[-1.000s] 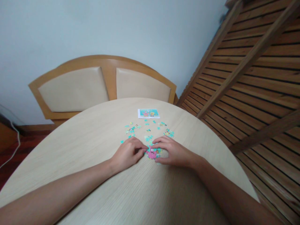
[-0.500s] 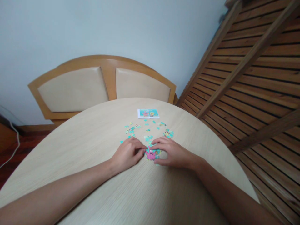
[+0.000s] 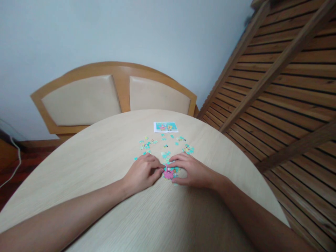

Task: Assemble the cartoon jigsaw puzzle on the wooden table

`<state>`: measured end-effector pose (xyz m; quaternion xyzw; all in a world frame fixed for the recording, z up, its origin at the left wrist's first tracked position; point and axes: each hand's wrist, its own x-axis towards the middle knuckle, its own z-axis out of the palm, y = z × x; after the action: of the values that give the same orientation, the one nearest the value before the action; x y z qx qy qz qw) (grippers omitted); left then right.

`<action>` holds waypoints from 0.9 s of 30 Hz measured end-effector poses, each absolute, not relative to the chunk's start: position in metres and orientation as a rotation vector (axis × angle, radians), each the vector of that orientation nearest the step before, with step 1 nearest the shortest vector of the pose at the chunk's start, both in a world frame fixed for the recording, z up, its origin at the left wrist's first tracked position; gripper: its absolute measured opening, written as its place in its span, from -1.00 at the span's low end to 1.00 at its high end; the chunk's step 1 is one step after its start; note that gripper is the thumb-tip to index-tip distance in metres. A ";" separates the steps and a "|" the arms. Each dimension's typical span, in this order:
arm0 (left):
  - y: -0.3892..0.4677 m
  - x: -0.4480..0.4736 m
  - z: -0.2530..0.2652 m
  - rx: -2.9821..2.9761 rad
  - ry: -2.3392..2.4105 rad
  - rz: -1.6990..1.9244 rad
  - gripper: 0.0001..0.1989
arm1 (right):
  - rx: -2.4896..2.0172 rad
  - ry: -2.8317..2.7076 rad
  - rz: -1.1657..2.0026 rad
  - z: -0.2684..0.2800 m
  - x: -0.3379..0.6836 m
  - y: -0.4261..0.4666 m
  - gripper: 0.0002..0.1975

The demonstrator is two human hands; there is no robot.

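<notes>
A small joined section of jigsaw puzzle (image 3: 168, 173), with a pink cartoon figure on teal, lies flat on the table between my hands. At its upper left edge, my left hand (image 3: 147, 168) pinches a jigsaw piece with thumb and index finger; the piece is mostly hidden. My right hand (image 3: 190, 170) rests over the right side of the section, fingertips at its top and thumb at its lower edge, holding it. Just beyond the fingers lie loose teal pieces (image 3: 166, 154).
More loose pieces lie in a left group (image 3: 145, 145), and a right group (image 3: 187, 149). A printed picture card (image 3: 166, 127) sits farther back on the round wooden table (image 3: 110, 140). Behind are a padded bench back (image 3: 123, 87) and wall; a slatted wooden panel (image 3: 283, 91) stands at right.
Both hands stay almost where they were around the joined section, with only tiny finger movement. The loose pieces and card look unmoved.
</notes>
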<state>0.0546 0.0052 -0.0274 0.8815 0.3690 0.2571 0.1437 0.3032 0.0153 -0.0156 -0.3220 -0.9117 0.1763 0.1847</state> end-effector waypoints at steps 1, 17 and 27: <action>0.005 0.055 -0.027 2.545 1.070 0.738 -0.83 | -0.910 -2.569 0.497 -0.015 0.303 0.015 -0.55; 0.005 0.050 -0.029 2.618 1.010 0.714 -0.83 | -0.906 -2.567 0.495 -0.016 0.304 0.015 -0.56; 0.005 0.048 -0.029 2.694 1.005 0.663 -0.83 | -0.899 -2.567 0.490 -0.016 0.303 0.016 -0.56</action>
<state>0.0484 0.0047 -0.0286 0.9088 0.3392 0.2237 0.0953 0.3031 0.0157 -0.0163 -0.3196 -0.9123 0.1742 0.1876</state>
